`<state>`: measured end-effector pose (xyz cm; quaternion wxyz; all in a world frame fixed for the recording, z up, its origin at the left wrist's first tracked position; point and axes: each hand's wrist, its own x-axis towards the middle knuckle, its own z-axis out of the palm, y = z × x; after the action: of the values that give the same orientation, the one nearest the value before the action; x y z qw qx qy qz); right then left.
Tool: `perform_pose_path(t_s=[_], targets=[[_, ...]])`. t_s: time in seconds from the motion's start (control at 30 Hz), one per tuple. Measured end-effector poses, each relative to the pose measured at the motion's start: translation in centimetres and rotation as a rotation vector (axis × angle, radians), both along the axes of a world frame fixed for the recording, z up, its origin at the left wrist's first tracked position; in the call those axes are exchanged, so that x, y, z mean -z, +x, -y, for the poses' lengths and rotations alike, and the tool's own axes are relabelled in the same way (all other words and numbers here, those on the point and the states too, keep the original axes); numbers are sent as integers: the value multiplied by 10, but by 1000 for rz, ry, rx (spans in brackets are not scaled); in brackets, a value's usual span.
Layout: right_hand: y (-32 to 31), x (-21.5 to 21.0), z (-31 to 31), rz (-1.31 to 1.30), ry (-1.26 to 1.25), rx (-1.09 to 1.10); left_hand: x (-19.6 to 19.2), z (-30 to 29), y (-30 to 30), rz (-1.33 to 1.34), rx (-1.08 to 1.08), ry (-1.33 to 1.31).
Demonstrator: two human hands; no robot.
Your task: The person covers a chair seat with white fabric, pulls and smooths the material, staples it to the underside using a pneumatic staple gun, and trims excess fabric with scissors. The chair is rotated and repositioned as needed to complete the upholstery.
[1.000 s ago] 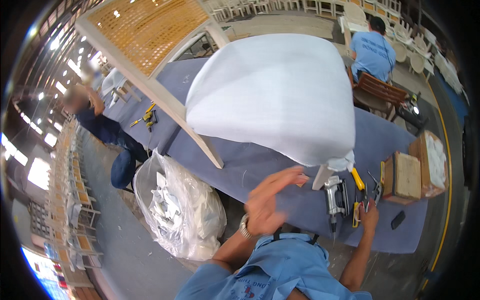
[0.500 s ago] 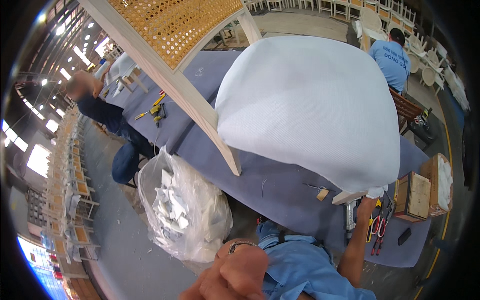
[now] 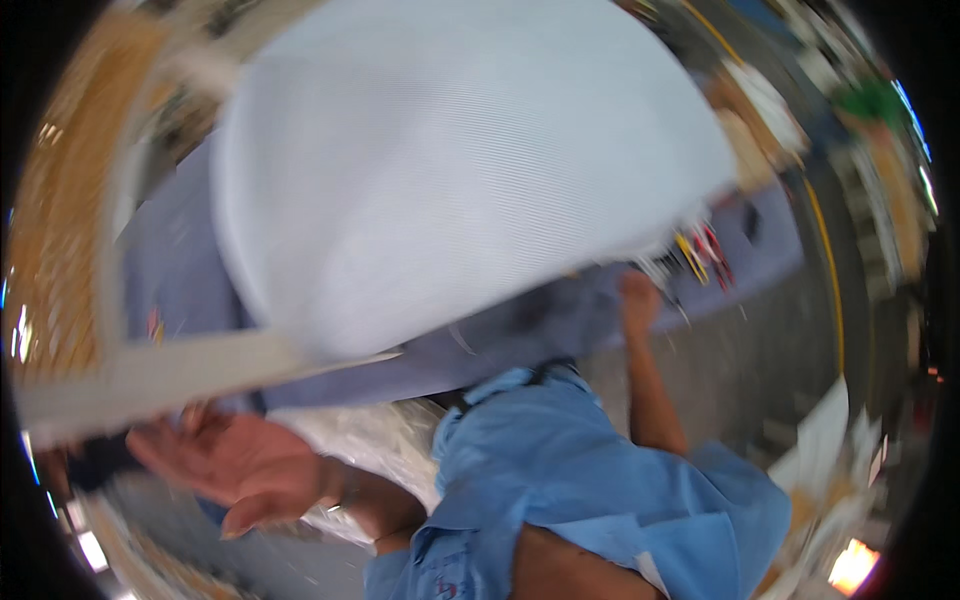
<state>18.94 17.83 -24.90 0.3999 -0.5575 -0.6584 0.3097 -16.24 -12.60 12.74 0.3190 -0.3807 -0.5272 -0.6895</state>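
Note:
A chair with a pale, light-blue covered seat (image 3: 470, 150) and a wooden frame (image 3: 190, 365) lies before me, blurred by motion. Its woven cane back (image 3: 75, 200) is at the far left. My left hand (image 3: 240, 465) is open, fingers spread and palm showing, just below the wooden frame; no object shows in it. Under the seat's near right edge is my right hand (image 3: 640, 300), beside a silver tool (image 3: 655, 262) on the table. Its fingers are smeared and partly hidden, so I cannot tell whether it grips anything.
A blue-grey cloth covers the table (image 3: 500, 330). Red-handled and yellow hand tools (image 3: 705, 255) lie near its right end, next to a small dark object (image 3: 751, 222). Boxes (image 3: 750, 130) stand beyond them. A clear plastic bag (image 3: 370, 440) is below the table's edge.
The view has swung, bringing the seat closer and the cane back to the left. My left hand has gone from close in front of me out to the chair frame, its fingers now spread.

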Motion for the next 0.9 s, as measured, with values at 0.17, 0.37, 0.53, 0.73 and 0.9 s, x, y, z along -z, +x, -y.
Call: perform_pose_path(t_s=[0.17,0.37,0.53,0.73,0.9], targets=[[-70,-16,13,272,-183,-1,-22,-33,-29,92,-201,-118],[-108,-12,7,360,-384,100,-12,-27,-62,257,73,-209],[-140,18,2,468,-258,288,-14,-42,-54,199,150,-112],[-151,63,-9,430,-202,82,-15,-51,-48,226,95,-130],[-109,-5,12,244,-558,-368,-15,-53,-41,240,-7,-96]])
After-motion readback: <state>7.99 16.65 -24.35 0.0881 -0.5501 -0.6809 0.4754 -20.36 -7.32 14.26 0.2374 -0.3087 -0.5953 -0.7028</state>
